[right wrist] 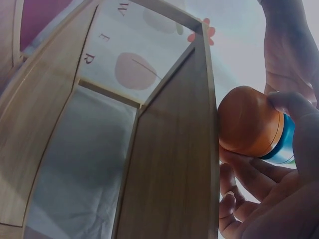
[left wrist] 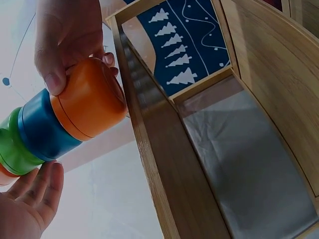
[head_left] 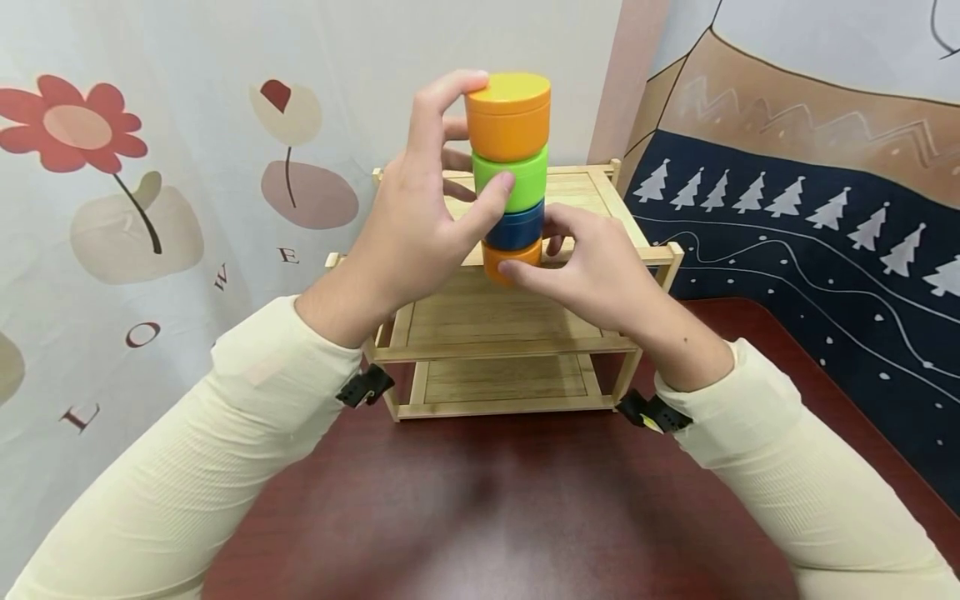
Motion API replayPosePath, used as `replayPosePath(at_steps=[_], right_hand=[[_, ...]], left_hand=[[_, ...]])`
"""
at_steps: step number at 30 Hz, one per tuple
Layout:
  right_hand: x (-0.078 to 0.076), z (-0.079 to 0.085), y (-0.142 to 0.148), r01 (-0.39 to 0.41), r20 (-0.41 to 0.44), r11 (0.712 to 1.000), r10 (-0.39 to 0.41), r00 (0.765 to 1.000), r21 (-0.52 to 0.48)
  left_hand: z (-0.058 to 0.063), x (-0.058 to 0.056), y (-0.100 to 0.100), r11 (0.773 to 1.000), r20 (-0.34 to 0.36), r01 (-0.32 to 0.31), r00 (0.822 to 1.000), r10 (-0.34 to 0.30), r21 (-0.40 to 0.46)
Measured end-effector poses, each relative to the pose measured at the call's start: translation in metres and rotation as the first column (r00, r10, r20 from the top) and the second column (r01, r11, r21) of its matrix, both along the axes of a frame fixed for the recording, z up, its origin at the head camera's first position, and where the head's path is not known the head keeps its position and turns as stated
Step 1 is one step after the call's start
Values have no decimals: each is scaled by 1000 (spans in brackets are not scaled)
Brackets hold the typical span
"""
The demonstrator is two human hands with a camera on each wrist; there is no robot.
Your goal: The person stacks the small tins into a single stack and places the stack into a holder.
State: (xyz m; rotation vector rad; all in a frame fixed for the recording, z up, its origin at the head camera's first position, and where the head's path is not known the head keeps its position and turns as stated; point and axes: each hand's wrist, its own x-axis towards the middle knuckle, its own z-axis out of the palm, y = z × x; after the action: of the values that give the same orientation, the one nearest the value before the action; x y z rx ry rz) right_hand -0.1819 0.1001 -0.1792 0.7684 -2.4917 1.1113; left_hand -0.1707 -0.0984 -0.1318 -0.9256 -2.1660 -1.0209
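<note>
A column of round stacking cups stands upright in front of a wooden rack's top shelf. From the top come a large orange cup (head_left: 508,125), a green cup (head_left: 528,179), a dark blue cup (head_left: 517,229) and a smaller orange cup (head_left: 502,258). My left hand (head_left: 420,200) holds the column from the left, its thumb on the green cup and a fingertip at the top cup's rim. With thumb and fingers, my right hand (head_left: 600,267) grips the lowest orange cup. In the right wrist view, that cup's base (right wrist: 244,119) appears beside the shelf edge; contact I cannot tell.
The light wooden rack (head_left: 495,346) has several tiers and stands on a dark red table (head_left: 480,500). Behind it hangs a pale curtain (head_left: 225,50) with flower prints. A dark blue cloth (head_left: 787,250) with white trees covers the right side.
</note>
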Motion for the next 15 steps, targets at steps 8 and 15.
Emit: replayPosePath(at_steps=[8, 15], right_hand=[[-4, 1, -2, 9, 17, 1000, -9, 1000, 0], [-9, 2, -2, 11, 31, 1000, -11, 999, -4]], left_hand=[[-1, -5, 0, 1000, 19, -18, 1000, 18, -8], [0, -8, 2, 1000, 42, -18, 999, 18, -8]])
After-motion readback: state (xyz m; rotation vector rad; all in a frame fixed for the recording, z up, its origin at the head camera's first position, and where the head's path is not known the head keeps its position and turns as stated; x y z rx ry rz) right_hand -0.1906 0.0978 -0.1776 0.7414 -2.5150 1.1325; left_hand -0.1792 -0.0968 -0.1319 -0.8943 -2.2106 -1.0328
